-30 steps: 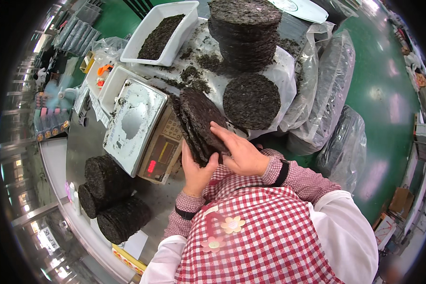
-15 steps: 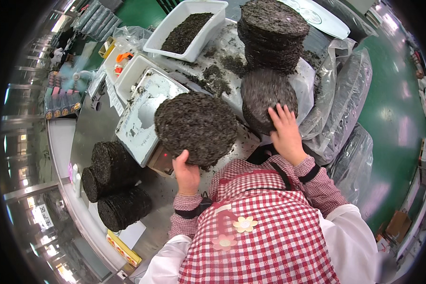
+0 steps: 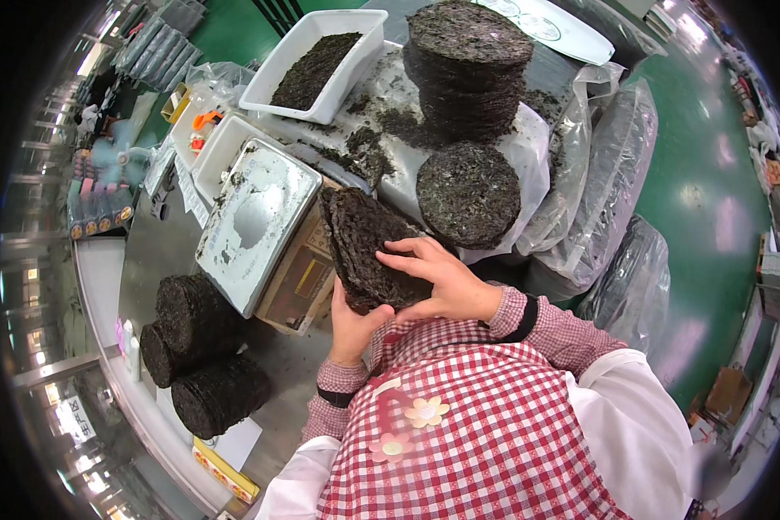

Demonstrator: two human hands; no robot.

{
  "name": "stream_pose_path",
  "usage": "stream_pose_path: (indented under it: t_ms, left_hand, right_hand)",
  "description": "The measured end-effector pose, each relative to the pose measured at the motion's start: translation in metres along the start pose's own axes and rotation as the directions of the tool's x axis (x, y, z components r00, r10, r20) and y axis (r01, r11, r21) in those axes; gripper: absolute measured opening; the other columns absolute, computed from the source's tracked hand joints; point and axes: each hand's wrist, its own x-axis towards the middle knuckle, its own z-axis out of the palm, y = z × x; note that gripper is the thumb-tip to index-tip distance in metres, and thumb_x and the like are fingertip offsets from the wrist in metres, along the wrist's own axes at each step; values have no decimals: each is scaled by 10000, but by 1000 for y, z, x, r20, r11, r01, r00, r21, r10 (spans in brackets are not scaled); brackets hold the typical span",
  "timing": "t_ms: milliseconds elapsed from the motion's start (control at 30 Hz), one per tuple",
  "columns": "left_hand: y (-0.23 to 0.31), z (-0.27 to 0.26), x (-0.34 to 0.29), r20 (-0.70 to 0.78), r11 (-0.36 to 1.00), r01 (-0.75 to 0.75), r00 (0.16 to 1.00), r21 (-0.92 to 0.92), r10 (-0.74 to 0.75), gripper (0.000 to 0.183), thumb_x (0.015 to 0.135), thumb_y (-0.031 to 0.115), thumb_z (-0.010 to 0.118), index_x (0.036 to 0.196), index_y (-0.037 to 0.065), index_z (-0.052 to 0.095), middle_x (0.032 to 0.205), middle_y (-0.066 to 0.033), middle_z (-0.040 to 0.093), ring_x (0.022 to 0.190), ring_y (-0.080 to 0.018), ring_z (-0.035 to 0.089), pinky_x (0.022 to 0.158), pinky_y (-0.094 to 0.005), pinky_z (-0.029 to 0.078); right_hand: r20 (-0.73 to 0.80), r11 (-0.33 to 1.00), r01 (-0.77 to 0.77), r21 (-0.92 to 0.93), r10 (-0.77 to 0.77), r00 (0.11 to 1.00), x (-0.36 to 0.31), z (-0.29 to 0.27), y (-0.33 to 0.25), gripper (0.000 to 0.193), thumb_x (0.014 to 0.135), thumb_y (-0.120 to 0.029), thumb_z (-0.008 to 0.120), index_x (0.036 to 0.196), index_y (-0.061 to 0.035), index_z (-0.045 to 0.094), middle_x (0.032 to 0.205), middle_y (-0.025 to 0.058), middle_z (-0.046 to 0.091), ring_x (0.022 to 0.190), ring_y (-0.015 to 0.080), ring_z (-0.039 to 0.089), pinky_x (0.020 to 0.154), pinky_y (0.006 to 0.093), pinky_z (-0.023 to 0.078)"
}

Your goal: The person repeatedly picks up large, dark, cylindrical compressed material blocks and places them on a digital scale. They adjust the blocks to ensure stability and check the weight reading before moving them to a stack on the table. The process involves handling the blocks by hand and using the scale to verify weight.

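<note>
In front of my apron, both hands hold a dark stack of round dried seaweed sheets [image 3: 368, 247], tilted up on its edge. My left hand [image 3: 353, 329] grips its lower near edge, with the thumb in front. My right hand [image 3: 446, 282] has its fingers curved over the right face and its thumb near the left thumb. Just beyond lies a flat round seaweed cake [image 3: 469, 194] on a white plastic sheet [image 3: 529, 143]. Behind that rises a tall pile of seaweed rounds [image 3: 466, 74].
Left of the held stack is a weighing scale [image 3: 264, 217] with a flecked pale platform. Several seaweed rolls [image 3: 221, 394] lie at the table's left. A white tub [image 3: 342, 91] of loose seaweed stands at the back. Filled clear plastic bags [image 3: 611, 169] line the right side.
My right hand has left the flat round cake and moved left onto the stack in my left hand. That stack has turned from face-up to on edge.
</note>
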Motion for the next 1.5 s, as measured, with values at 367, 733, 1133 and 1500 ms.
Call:
stream_pose_path:
  t_ms: [367, 733, 1133, 1500]
  left_hand:
    - [-16, -20, 15, -416, 934, -129, 909, -334, -23, 463, 880, 165, 490, 1302, -24, 517, 1273, -138, 593, 1189, -268, 565, 1039, -440, 437]
    - [-1, -37, 10, -302, 922, -111, 953, -371, -7, 462, 933, 196, 490, 1363, 27, 482, 1334, -69, 565, 1208, -240, 549, 1054, -407, 408]
    - [12, 12, 12, 55, 994, -88, 995, 66, 84, 746, 820, 61, 788, 1446, -1, 386, 1376, -90, 516, 1215, -202, 549, 1016, -328, 461]
    - [-9, -38, 9, -385, 865, -121, 919, -486, -88, 372, 993, 192, 465, 1322, 28, 526, 1337, -81, 593, 1260, -268, 533, 1092, -429, 388]
  right_hand:
    - [-264, 698, -256, 669, 544, 796, -30, -16, 62, 434, 951, -127, 500, 1365, 0, 471, 1340, 155, 568, 1206, 302, 558, 1079, 420, 401]
    - [-257, 729, -387, -564, 291, 922, -47, -29, 71, 755, 822, -206, 740, 1453, 2, 381, 1530, 249, 327, 1462, 380, 258, 1196, 530, 189]
    - [19, 994, -41, 103, 40, 999, -4, 1, 5, 793, 822, -254, 754, 1487, -54, 372, 1477, 197, 411, 1365, 361, 400, 1124, 425, 355]
    - [-695, 984, -160, 78, 169, 699, -45, -51, 35, 531, 837, 70, 572, 1358, -11, 506, 1325, 143, 582, 1254, 278, 543, 1092, 383, 404]
